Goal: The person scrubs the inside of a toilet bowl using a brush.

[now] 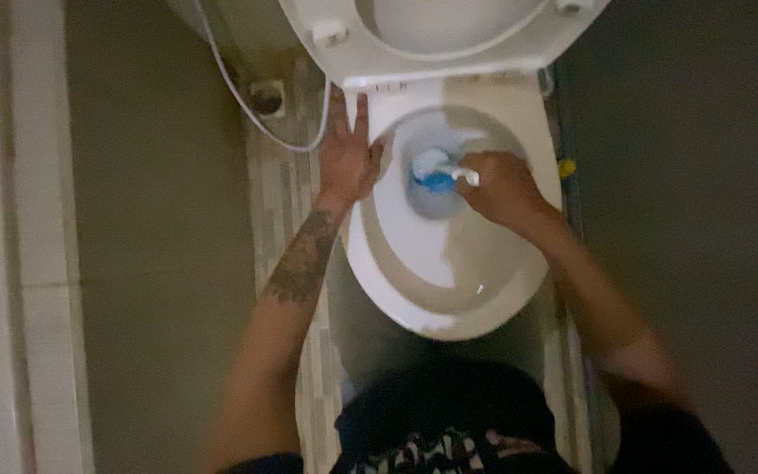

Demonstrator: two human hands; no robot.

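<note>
Risk: right hand (pixel 502 189) is deep in the toilet bowl (pixel 449 281), so a hard scrub w/ the brush (pixel 436 171) could splash water up or let the wet handle slip. Left hand (pixel 348 158) props on the rim; if the rim's wet, it could slide. Fingers: right ones curled tight round the white handle, blue-and-white brush head down by the drain. Left ones spread flat, holding nothing, just beside the raised lid (pixel 449 39). Hose (pixel 247 105) hangs at the wall.

White toilet bowl (pixel 414 290) (blue brush head (pixel 436 180))
</note>
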